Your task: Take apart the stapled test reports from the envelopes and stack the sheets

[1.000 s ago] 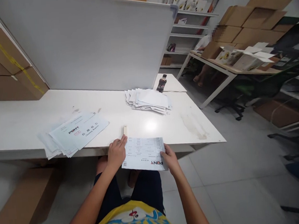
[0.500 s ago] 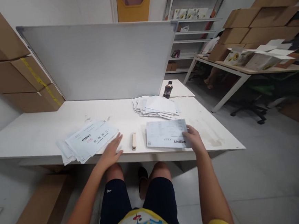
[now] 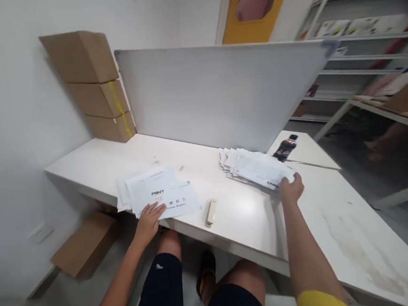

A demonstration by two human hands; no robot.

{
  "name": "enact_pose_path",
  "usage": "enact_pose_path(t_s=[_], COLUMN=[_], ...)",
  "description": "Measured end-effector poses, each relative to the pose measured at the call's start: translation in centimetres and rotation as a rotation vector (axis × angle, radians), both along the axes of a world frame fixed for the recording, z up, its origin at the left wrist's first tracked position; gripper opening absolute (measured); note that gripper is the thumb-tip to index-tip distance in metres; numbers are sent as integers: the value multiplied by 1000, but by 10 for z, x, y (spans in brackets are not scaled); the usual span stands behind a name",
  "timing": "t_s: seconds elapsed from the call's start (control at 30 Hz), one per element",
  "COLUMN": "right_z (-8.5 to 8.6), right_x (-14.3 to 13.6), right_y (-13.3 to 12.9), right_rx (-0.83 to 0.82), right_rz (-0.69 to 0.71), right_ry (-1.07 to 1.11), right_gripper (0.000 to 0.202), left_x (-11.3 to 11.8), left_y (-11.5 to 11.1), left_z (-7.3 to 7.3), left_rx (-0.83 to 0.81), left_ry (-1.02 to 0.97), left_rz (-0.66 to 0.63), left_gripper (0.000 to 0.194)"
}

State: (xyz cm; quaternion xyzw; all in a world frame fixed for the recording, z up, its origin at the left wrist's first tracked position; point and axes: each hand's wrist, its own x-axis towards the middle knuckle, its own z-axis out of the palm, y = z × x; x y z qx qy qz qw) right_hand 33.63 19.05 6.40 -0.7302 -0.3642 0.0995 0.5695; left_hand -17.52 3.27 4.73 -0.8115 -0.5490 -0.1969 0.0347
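My left hand [image 3: 151,221] lies on the near edge of a fanned stack of printed testing reports [image 3: 179,195], fingers stretched out over the top sheet. At the pile of papers [image 3: 229,160] farther back, my right hand [image 3: 291,188] grips the right end of a printed report [image 3: 256,170], which lies on top of that pile. The thumb and part of the fingers are hidden by the paper. Between the two groups of paper sits a cream stapler [image 3: 211,213], near the table's front edge and touched by neither hand.
A dark drink bottle [image 3: 285,148] stands behind the paper pile. A whiteboard panel [image 3: 217,95] rises along the back of the white table [image 3: 238,225]. Cardboard boxes [image 3: 99,97] are stacked at the back left, and another box [image 3: 86,245] lies on the floor.
My right hand has carried the report from the front of the table back onto the rear pile. My left hand has moved onto the left stack. The view has turned left.
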Motion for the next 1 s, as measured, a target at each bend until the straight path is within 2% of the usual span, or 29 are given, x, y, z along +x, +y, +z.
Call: enact_pose_path(t_s=[0.13, 0.2, 0.3, 0.4, 0.47, 0.6, 0.63, 0.73, 0.8, 0.9, 1.0], right_z=[-38, -44, -42, -48, -66, -120, -131, -146, -145, -135, -121], right_x=[-37, -48, -59, -82, -111, -193, -214, -257, -267, -266, -263], right_y=[-73, -111, -157, -201, -235, -305, -317, -334, -329, -310, -293], right_rx=[98, 81, 65, 117, 139, 84, 42, -93, -150, -175, -166], right_rz=[-12, -10, 56, 74, 84, 468, 604, 1135, 1304, 1259, 1140], right_ry=[-195, -144, 48, 41, -81, 29, 39, -82, -190, -229, -90], right_gripper=[50, 46, 37, 30, 25, 20, 21, 30, 34, 35, 34], left_x=[14, 19, 15, 1, -9, -14, -13, -8, -8, -11, -13], left_y=[-10, -12, -10, -9, -12, -22, -23, -19, -18, -25, -43], left_z=[1, 1, 4, 7, 7, 3, 3, 6, 11, 17, 16], left_rx=[29, 45, 47, -2, -13, 30, 42, 64, 55, 52, 44], left_ry=[-57, -29, 19, 62, 66, 0, -5, 21, 33, 14, -14], left_rz=[96, 176, 291, 236, 179, 178, 184, 212, 207, 135, 84], left_gripper=[62, 61, 61, 63, 67, 66, 64, 63, 65, 66, 68])
